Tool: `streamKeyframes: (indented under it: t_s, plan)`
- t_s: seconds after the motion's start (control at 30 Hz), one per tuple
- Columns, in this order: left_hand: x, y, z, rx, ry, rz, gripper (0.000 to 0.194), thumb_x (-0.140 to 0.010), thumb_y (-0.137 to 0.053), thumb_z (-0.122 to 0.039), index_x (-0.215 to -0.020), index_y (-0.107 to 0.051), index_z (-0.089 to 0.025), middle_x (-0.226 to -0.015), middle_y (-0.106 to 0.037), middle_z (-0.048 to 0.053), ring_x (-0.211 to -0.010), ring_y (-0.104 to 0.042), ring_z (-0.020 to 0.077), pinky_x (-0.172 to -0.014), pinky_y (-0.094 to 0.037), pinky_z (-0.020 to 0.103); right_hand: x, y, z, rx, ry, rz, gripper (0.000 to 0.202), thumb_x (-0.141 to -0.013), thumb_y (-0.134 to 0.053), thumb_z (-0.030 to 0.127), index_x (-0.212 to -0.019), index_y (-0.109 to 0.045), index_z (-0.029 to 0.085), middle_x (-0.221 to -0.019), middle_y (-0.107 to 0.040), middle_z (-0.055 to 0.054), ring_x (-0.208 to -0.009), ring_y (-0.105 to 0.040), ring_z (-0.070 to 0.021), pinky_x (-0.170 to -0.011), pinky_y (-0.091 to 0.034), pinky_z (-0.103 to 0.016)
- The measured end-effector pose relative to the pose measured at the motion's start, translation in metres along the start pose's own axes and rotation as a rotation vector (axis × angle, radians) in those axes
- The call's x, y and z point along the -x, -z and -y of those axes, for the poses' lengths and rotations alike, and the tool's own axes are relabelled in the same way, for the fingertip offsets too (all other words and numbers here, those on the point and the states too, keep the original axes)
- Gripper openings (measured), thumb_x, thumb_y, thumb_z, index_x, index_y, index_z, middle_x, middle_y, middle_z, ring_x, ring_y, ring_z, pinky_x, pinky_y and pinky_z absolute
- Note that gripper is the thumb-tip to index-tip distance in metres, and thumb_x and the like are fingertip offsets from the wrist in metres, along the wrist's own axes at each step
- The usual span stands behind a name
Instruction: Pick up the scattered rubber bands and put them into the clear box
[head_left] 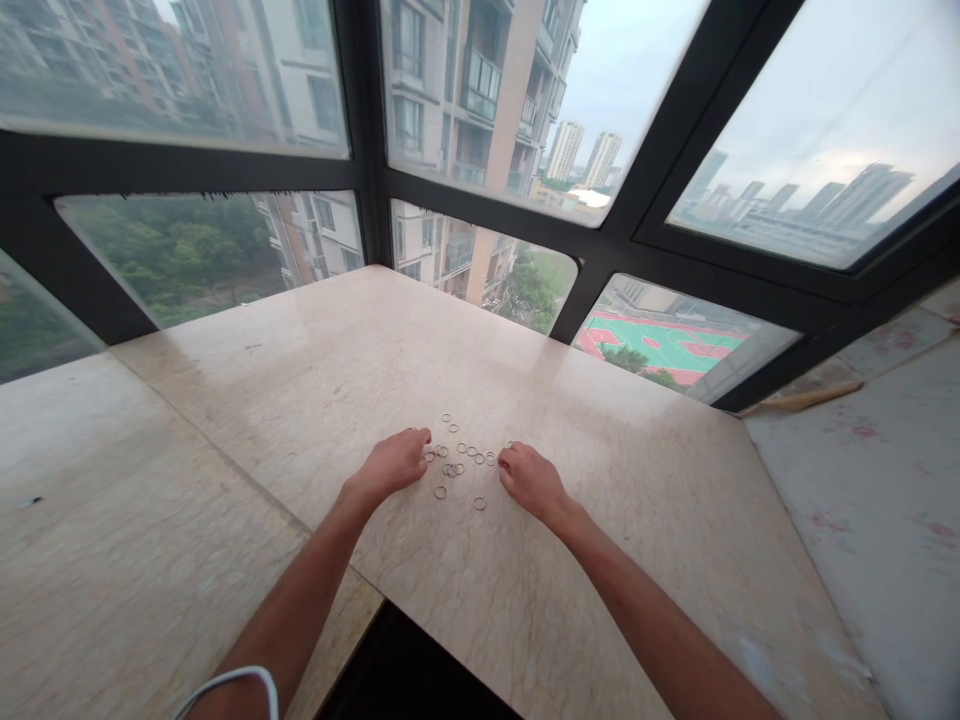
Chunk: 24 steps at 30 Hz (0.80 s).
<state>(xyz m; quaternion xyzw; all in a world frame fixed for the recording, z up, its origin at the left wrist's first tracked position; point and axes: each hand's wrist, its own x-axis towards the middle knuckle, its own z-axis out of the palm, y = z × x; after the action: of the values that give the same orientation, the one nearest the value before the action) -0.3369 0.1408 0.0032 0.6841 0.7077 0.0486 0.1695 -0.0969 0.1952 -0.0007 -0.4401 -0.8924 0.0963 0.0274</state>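
Several thin metal rings [461, 449] lie loosely scattered on the beige marble sill [615, 560], some overlapping. One ring [479, 504] rests apart at the near side, and another [446, 418] at the far side. At the left edge of the group is my left hand [397, 460], its fingers curled together and touching down by the rings. My right hand [529, 478] is at the right edge, fingers bent and pressed together beside the nearest rings. Whatever either hand's fingertips hold is too small or hidden to make out.
Dark-framed windows [480, 210] border the sill's far side. A floral wall [885, 500] stands at the right. A dark opening [412, 670] lies at the near edge. A small dark object [31, 502] sits far left. A white cable [232, 675] crosses the left forearm.
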Motion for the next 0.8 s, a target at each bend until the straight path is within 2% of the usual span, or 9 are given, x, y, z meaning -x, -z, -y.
streamKeyframes:
  t_s: [0.1,0.17,0.23,0.33,0.4,0.5,0.6,0.7,0.8]
  plan:
    - [0.0,0.0,-0.003,-0.018,0.061,-0.031,0.025,-0.086,-0.048,-0.029,-0.106,-0.054,-0.015,-0.105,-0.06,0.012,-0.09,-0.059,0.0235,-0.071,-0.042,0.031,-0.005,0.0,-0.007,0.026,-0.096,-0.018,0.018,-0.087,-0.046,0.017,-0.092,-0.063,0.016,-0.095,-0.06,-0.01,-0.093,-0.054,-0.0203,-0.069,-0.038,-0.027]
    - [0.0,-0.001,-0.01,0.009,0.039,-0.041,0.023,-0.087,-0.047,-0.028,-0.103,-0.055,-0.014,-0.105,-0.059,0.013,-0.09,-0.059,0.0237,-0.073,-0.043,0.031,-0.014,-0.002,-0.004,0.024,-0.128,-0.023,0.018,-0.087,-0.046,0.017,-0.094,-0.062,0.016,-0.097,-0.059,-0.01,-0.095,-0.054,-0.0212,-0.069,-0.039,-0.027]
    - [0.002,-0.002,-0.019,0.113,-0.077,-0.001,0.025,-0.083,-0.051,-0.027,-0.105,-0.055,-0.014,-0.103,-0.059,0.012,-0.091,-0.059,0.0229,-0.076,-0.043,0.031,-0.028,-0.005,0.006,0.006,-0.129,-0.022,0.018,-0.086,-0.047,0.018,-0.097,-0.062,0.016,-0.1,-0.058,-0.011,-0.096,-0.053,-0.0214,-0.07,-0.04,-0.027]
    - [0.006,0.002,-0.027,0.347,-0.303,0.143,0.044,-0.077,-0.058,-0.03,-0.118,-0.047,-0.018,-0.106,-0.06,0.009,-0.086,-0.06,0.0198,-0.075,-0.045,0.029,-0.055,-0.008,0.026,-0.046,-0.063,-0.006,0.022,-0.085,-0.051,0.019,-0.104,-0.061,0.017,-0.105,-0.056,-0.011,-0.099,-0.052,-0.0212,-0.073,-0.04,-0.027]
    - [0.01,0.009,-0.025,0.428,-0.354,0.16,0.051,-0.077,-0.057,-0.03,-0.125,-0.042,-0.019,-0.11,-0.059,0.008,-0.083,-0.06,0.0185,-0.074,-0.045,0.029,-0.07,-0.007,0.041,-0.087,0.022,0.018,0.022,-0.084,-0.052,0.019,-0.104,-0.062,0.017,-0.106,-0.056,-0.011,-0.101,-0.051,-0.021,-0.074,-0.04,-0.027]
    - [0.015,0.023,-0.01,0.372,-0.309,0.044,0.041,-0.08,-0.052,-0.03,-0.119,-0.046,-0.018,-0.11,-0.06,0.008,-0.086,-0.059,0.0195,-0.077,-0.044,0.031,-0.08,-0.004,0.058,-0.147,0.199,0.091,0.022,-0.081,-0.056,0.014,-0.099,-0.066,0.02,-0.101,-0.058,-0.007,-0.099,-0.052,-0.018,-0.077,-0.039,-0.025]
    - [0.021,0.038,0.011,0.26,-0.218,-0.018,0.026,-0.084,-0.046,-0.032,-0.103,-0.054,-0.017,-0.101,-0.062,0.008,-0.086,-0.059,0.0207,-0.076,-0.043,0.031,-0.072,-0.001,0.061,-0.193,0.372,0.202,0.019,-0.078,-0.062,0.016,-0.094,-0.069,0.021,-0.094,-0.06,-0.003,-0.09,-0.054,-0.0146,-0.075,-0.039,-0.022]
    - [0.026,0.049,0.022,0.222,-0.163,-0.035,0.023,-0.084,-0.045,-0.031,-0.099,-0.056,-0.017,-0.095,-0.063,0.007,-0.086,-0.058,0.0204,-0.073,-0.042,0.029,-0.055,0.002,0.046,-0.211,0.469,0.295,0.012,-0.075,-0.066,0.018,-0.085,-0.071,0.022,-0.088,-0.061,0.0,-0.08,-0.055,-0.0109,-0.07,-0.039,-0.019]
    - [0.024,0.05,0.018,0.204,-0.158,-0.03,0.022,-0.084,-0.044,-0.03,-0.098,-0.056,-0.017,-0.093,-0.063,0.007,-0.085,-0.058,0.0205,-0.071,-0.042,0.029,-0.046,0.006,0.023,-0.177,0.403,0.279,0.01,-0.076,-0.063,0.016,-0.082,-0.069,0.02,-0.085,-0.06,-0.001,-0.075,-0.055,-0.0113,-0.065,-0.038,-0.02]
